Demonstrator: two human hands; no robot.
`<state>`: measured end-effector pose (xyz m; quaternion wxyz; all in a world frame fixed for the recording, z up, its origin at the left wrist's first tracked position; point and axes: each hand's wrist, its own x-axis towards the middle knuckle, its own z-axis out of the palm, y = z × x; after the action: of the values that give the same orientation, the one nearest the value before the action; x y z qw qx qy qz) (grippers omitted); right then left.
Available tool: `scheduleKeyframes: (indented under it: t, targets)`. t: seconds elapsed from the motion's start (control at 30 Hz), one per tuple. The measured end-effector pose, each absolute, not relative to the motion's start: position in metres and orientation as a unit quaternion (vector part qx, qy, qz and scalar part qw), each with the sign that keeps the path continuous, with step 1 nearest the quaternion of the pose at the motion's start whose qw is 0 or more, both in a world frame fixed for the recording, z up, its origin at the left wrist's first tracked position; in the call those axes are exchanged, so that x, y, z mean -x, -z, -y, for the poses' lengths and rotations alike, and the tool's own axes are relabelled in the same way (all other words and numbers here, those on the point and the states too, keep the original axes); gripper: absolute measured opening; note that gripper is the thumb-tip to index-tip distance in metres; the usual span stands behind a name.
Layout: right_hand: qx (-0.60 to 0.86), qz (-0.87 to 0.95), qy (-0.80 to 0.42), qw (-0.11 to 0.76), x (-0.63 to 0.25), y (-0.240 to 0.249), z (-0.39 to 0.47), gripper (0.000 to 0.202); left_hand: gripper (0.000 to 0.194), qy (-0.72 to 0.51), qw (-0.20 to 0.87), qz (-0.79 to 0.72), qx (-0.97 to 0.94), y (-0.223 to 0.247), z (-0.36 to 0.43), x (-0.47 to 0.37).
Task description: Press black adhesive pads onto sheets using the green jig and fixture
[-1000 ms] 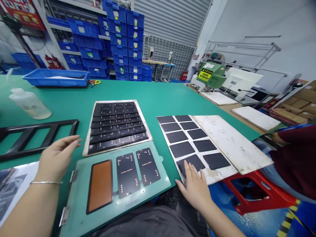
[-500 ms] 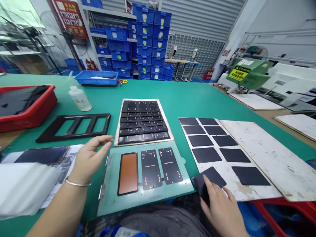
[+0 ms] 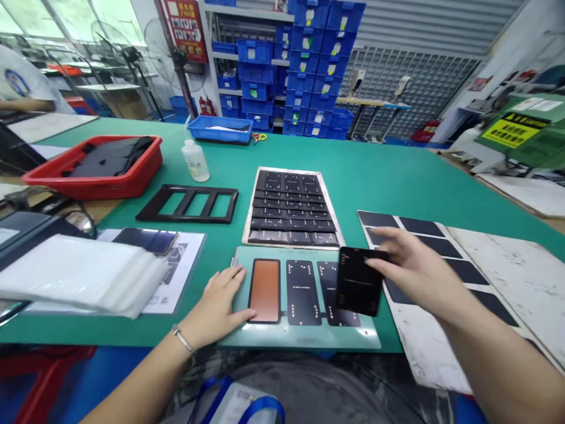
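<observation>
A black panel with small copper dots (image 3: 359, 282) hangs upright from the fingers of my right hand (image 3: 408, 265), over the right end of the green plate (image 3: 265, 337). Two similar black panels (image 3: 303, 291) lie in the plate, the right one partly covered by the held panel. At the plate's left, an orange-brown slot (image 3: 265, 288) shows no panel. Beside it my left hand (image 3: 223, 303) rests on the plate, fingers apart. Behind stands a board with overlapping rows of black panels (image 3: 293, 206). More black pieces (image 3: 441, 246) lie on the white board to the right.
A black frame (image 3: 189, 203), a squeeze bottle (image 3: 195, 160) and a red bin (image 3: 95, 182) stand at the left. White wrapped sheets (image 3: 83, 271) lie nearer. A blue tray (image 3: 220, 129) is at the back. A person in white shows at the far left.
The view has turned left. My right hand has lifted a black piece off the white board and brought it over the green plate. My left hand has come down onto the plate's left side.
</observation>
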<state>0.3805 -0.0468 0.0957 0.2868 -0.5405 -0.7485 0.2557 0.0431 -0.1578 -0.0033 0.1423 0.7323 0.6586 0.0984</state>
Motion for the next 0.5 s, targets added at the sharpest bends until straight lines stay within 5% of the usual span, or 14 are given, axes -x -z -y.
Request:
scheduleKeyframes:
  t: [0.23,0.5]
  targets:
    - [0.384,0.638,-0.617,0.255,-0.252,-0.031,0.022,0.047,0.105,-0.013,0.14,-0.66,-0.738,0.014,0.167,-0.052]
    - [0.368,0.632,-0.639,0.237,-0.217,0.002,0.023,0.031,0.115,-0.009,0.175,-0.663,-0.728,0.011,0.166,-0.053]
